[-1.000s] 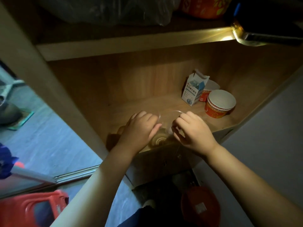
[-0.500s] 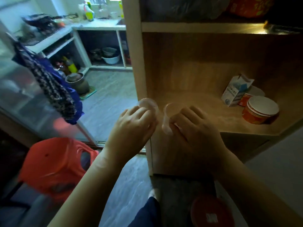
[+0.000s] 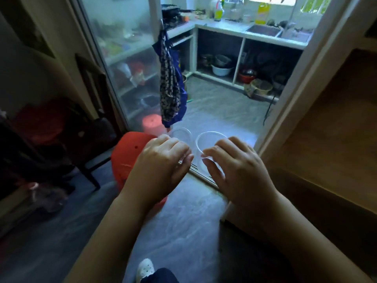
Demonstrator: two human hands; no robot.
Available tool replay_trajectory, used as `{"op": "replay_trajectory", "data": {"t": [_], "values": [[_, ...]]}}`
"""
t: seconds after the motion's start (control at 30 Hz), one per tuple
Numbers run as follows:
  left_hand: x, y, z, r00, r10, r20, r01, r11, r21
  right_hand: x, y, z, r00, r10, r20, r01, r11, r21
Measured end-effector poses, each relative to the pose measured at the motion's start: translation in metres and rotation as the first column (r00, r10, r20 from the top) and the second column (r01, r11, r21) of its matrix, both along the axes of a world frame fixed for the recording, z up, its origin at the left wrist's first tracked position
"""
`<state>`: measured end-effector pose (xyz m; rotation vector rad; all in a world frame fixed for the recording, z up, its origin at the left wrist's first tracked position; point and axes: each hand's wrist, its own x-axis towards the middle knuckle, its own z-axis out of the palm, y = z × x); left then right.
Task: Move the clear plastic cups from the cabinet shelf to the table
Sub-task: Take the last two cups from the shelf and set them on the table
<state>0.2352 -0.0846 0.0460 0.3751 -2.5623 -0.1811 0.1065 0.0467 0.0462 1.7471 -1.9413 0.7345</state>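
I hold one clear plastic cup in each hand, out in front of me above the floor. My left hand (image 3: 163, 160) grips a clear cup (image 3: 181, 134) whose round rim shows above my fingers. My right hand (image 3: 236, 168) grips a second clear cup (image 3: 210, 139), open mouth up, rim and wall showing past my fingertips. The two cups are side by side, a small gap between them. The wooden cabinet (image 3: 330, 139) stands at my right, its shelf mostly out of frame. No table surface is clearly in view.
A red plastic stool (image 3: 126, 158) stands just below my left hand. A patterned cloth (image 3: 170, 82) hangs from a glass sliding door (image 3: 122, 58). Beyond the door track is a kitchen with a counter and sink (image 3: 263, 30). Dark chairs (image 3: 61, 129) crowd the left.
My view has swung left, away from the cabinet shelf toward the kitchen doorway. Both hands came off the shelf, each carrying a cup, and the cups now sit upright and apart.
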Motion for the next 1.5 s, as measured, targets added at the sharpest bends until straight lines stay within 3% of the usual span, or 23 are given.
{"op": "replay_trajectory", "data": {"t": [0.2, 0.43, 0.7, 0.87, 1.0, 1.23, 1.5], "values": [[0.07, -0.062, 0.005, 0.987, 0.153, 0.054, -0.152, 0.988, -0.018, 0.054, -0.09, 0.002, 0.99, 0.129, -0.052, -0.129, 0.992, -0.011], [0.21, -0.16, 0.023, 0.914, 0.403, 0.042, -0.403, 0.915, -0.019, 0.169, -0.232, 0.006, 0.918, 0.396, 0.0, -0.395, 0.916, -0.066], [0.356, -0.23, 0.019, 0.771, 0.637, -0.016, -0.637, 0.769, -0.051, 0.301, -0.348, 0.007, 0.76, 0.648, 0.045, -0.647, 0.762, -0.04], [0.422, -0.252, 0.011, 0.626, 0.778, -0.054, -0.778, 0.619, -0.103, 0.369, -0.398, 0.006, 0.648, 0.758, 0.074, -0.76, 0.65, 0.002], [0.453, -0.268, 0.004, 0.495, 0.867, -0.054, -0.867, 0.49, -0.094, 0.408, -0.436, -0.002, 0.556, 0.825, 0.101, -0.829, 0.56, -0.009], [0.474, -0.334, -0.012, 0.363, 0.931, 0.027, -0.927, 0.364, -0.091, 0.439, -0.517, -0.021, 0.495, 0.855, 0.155, -0.868, 0.494, 0.049], [0.458, -0.485, -0.01, 0.392, 0.912, 0.12, -0.916, 0.399, -0.047, 0.421, -0.662, -0.034, 0.559, 0.802, 0.21, -0.822, 0.569, 0.016]]}}
